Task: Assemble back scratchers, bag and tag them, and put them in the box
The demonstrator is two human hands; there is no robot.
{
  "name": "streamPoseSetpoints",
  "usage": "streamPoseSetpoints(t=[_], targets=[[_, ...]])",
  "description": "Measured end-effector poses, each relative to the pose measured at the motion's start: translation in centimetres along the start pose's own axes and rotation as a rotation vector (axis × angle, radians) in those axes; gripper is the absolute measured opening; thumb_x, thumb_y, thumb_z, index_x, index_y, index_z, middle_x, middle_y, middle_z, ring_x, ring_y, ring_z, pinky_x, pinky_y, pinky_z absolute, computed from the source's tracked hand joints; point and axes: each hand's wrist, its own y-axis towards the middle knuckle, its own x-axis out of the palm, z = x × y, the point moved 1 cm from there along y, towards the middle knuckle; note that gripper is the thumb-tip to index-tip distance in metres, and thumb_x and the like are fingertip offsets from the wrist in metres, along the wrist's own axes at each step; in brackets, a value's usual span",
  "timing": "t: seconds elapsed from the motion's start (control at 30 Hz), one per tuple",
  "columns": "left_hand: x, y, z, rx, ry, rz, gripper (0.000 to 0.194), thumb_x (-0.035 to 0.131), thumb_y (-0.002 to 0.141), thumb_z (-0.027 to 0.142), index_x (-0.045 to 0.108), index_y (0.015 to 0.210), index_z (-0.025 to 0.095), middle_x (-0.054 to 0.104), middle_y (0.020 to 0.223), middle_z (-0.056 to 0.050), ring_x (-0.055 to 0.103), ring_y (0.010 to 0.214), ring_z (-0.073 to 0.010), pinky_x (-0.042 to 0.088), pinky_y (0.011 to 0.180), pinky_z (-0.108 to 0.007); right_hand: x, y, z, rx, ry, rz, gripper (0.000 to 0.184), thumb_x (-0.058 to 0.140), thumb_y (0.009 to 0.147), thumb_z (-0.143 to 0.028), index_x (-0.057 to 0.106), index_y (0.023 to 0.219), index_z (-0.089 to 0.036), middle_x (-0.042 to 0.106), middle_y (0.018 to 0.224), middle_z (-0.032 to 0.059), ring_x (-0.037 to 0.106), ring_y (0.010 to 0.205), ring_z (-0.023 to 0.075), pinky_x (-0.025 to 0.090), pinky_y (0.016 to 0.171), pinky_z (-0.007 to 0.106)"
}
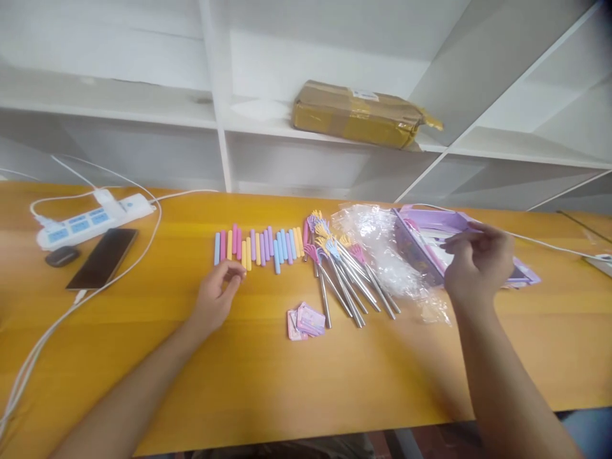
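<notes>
White plastic power strip [122, 209], far left: lay aslant, a plug seated in it. Beside it, 1 dark rounded item [62, 256], identity unclear, and 1 dark-screened phone [102, 258], a white cable [138, 258] reaching its near end.

Left hand [216, 294]: thumb and fingers curved together at the near ends of the sticks; whether it gripped any could not be told.

Coloured sticks [262, 250]: more than 15, in blue, pink, yellow and purple, side by side in an uneven row on the wooden table [373, 382]. Judged light, fairly stiff and apt to roll; best taken mid-length between thumb and forefinger.

Small printed cards [312, 320]: at least 2, overlapping, nearer the person than the row.

Back scratchers [345, 287]: loose heap, metal shafts, coloured hand-shaped heads. Shafts judged slim and slippery, best held just below the head.

Taped brown parcel [356, 115]: on the shelf behind.

Clear plastic wrapping [382, 245]: crumpled, between heap and box.

Purple box [415, 248]: opened, tilted.

Right hand [478, 261]: in front of the box, fingers bent; blur hid whether it held anything.
</notes>
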Motion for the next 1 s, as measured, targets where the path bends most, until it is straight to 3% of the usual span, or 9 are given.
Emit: streamPoseSetpoints(t=[0.1, 0.23, 0.47, 0.63, 0.83, 1.0], targets=[[-2.5, 2.1, -0.7, 0.099, 0.416, 0.141, 0.023, 0.054, 0.1, 0.025, 0.069, 0.116, 0.023, 0.067, 0.122, -0.011, 0.065, 0.112, -0.0298, 0.052, 0.105, -0.047, 0.6, -4.2, -4.8, -0.056, 0.208, -0.01, 0.028, 0.057, 0.086, -0.025, 0.057, 0.114, -0.024, 0.062, 0.075, 0.0034, 0.064, 0.065, 0.0225, 0.055, 0.073, 0.042], [-4.6, 3.2, -2.1, 0.15, 0.701, 0.12, 0.032, 0.049, 0.1, 0.023, 0.068, 0.126, 0.021, 0.066, 0.134, -0.016, 0.059, 0.131, -0.0363, 0.045, 0.117, -0.057, 1.9, -7.8, -7.9, -0.095, 0.255, 0.012, 0.013, 0.053, 0.094, -0.027, 0.059, 0.105, -0.023, 0.061, 0.074, 0.0003, 0.062, 0.061, 0.0197, 0.054, 0.07, 0.038], [-5.4, 3.5, -3.8, 0.103, 0.862, 0.086, 0.036, 0.045, 0.106, 0.035, 0.07, 0.125, 0.018, 0.066, 0.133, -0.019, 0.059, 0.132, -0.0386, 0.045, 0.118, -0.058, 3.2, -9.9, -6.0, -0.012, -0.064, -0.377, 0.021, 0.05, 0.096, -0.028, 0.07, 0.095, -0.022, 0.071, 0.083, 0.0048, 0.065, 0.075, 0.0204, 0.051, 0.075, 0.034], [-5.3, 3.5, -3.9, 0.074, 0.868, 0.056, 0.042, 0.044, 0.106, 0.04, 0.071, 0.13, 0.019, 0.067, 0.133, -0.019, 0.059, 0.131, -0.0402, 0.046, 0.116, -0.059, 3.0, -9.9, -5.7, -0.071, -0.087, -0.664, 0.021, 0.052, 0.096, -0.029, 0.072, 0.098, -0.022, 0.076, 0.093, 0.0078, 0.065, 0.076, 0.0212, 0.05, 0.077, 0.035], [-5.2, 3.4, -3.7, 0.045, 0.878, 0.035, 0.046, 0.043, 0.106, 0.046, 0.069, 0.132, 0.019, 0.068, 0.133, -0.019, 0.06, 0.13, -0.0421, 0.045, 0.116, -0.059, 3.0, -9.9, -5.7, -0.086, -0.201, -0.837, 0.017, 0.06, 0.098, -0.033, 0.072, 0.094, -0.023, 0.072, 0.095, 0.0072, 0.065, 0.076, 0.0204, 0.047, 0.074, 0.034], [-5.3, 3.8, -3.9, 0.058, 0.906, 0.02, 0.046, 0.043, 0.105, 0.048, 0.068, 0.131, 0.019, 0.071, 0.134, -0.02, 0.061, 0.13, -0.0429, 0.044, 0.117, -0.062, 3.5, -10.3, -5.2, -0.074, -0.29, -0.9, 0.013, 0.065, 0.097, -0.035, 0.069, 0.096, -0.023, 0.072, 0.096, 0.0063, 0.062, 0.073, 0.019, 0.042, 0.069, 0.031]])
